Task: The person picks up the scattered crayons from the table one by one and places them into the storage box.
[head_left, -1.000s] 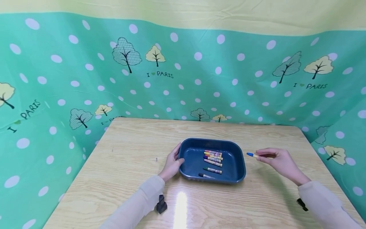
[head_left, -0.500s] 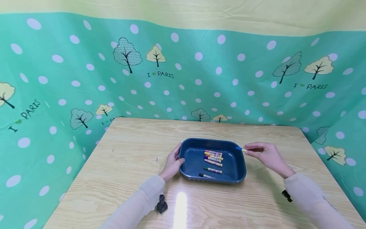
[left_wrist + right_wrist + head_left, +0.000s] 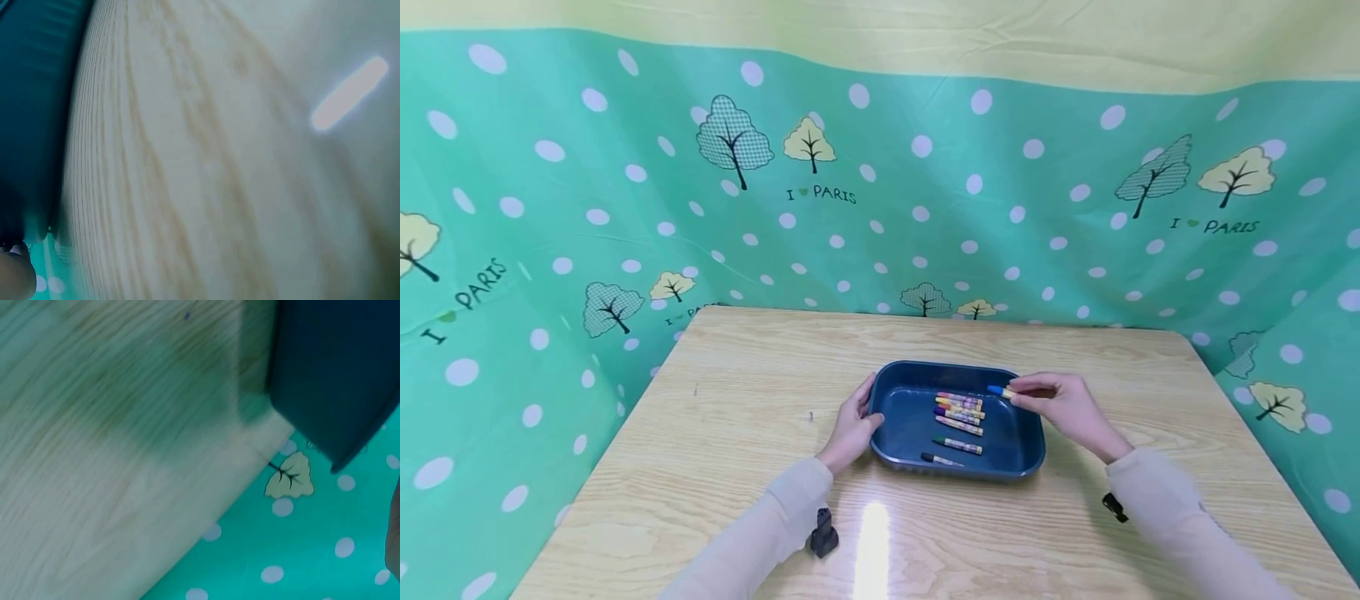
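My right hand (image 3: 1067,408) pinches a blue crayon (image 3: 997,391) above the right part of a dark blue tray (image 3: 1030,442), its blue tip pointing left. With my left hand (image 3: 852,429) I grip the tray's left wall, thumb over the rim. Inside the tray lie several crayons: a close group (image 3: 960,408) near the back, a green crayon (image 3: 957,447) nearer the front, and a black crayon (image 3: 942,460) by the front wall. In the left wrist view the tray's side (image 3: 37,112) shows beside a bit of the hand; the right wrist view catches the tray's outer corner (image 3: 337,381).
The tray stands on a light wooden table (image 3: 760,375), which reflects a bright strip of light in front. Behind and beside the table hangs a green dotted curtain (image 3: 820,242) with printed trees. A black wrist device (image 3: 824,533) sits below the left sleeve.
My right hand has moved left, carrying the blue crayon from beside the tray to over its right part. My left hand and the tray have stayed in place.
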Available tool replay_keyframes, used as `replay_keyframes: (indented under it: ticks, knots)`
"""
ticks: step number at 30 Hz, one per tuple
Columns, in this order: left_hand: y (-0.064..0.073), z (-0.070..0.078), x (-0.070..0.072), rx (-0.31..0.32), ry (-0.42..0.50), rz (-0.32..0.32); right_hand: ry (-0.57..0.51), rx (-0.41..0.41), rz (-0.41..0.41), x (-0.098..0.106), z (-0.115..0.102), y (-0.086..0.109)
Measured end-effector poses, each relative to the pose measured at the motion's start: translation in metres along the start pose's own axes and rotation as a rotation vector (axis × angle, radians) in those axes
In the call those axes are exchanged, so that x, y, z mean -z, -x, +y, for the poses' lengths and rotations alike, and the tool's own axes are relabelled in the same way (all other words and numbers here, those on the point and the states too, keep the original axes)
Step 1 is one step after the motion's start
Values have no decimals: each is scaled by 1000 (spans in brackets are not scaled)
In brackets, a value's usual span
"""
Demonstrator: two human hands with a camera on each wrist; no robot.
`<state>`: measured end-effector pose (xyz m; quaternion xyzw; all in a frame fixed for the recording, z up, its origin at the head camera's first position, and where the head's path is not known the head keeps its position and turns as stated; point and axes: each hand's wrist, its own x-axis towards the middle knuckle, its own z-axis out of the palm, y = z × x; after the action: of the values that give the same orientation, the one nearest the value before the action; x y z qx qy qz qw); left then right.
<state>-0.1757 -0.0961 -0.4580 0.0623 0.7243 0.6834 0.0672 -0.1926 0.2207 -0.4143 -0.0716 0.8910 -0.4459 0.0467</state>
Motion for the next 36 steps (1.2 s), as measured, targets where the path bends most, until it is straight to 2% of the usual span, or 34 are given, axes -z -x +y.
replay_keyframes:
  ticks: [9,16,24,29,36]
  knots:
    - [-2,-2,0,-6,12,-9,-41,46,-29,-26,-2,-9]
    - [-2,-2,0,-9,25,-1,-75,65,-82,-47,-3,-13]
    - [-1,-1,1,-4,8,1,-31,80,-86,-63,-2,-17]
    - [-1,0,1,-6,12,16,-19,73,-97,-71,1,-22]
    - [-1,-3,0,-9,-5,7,-33,21,-133,-78,1,-22]
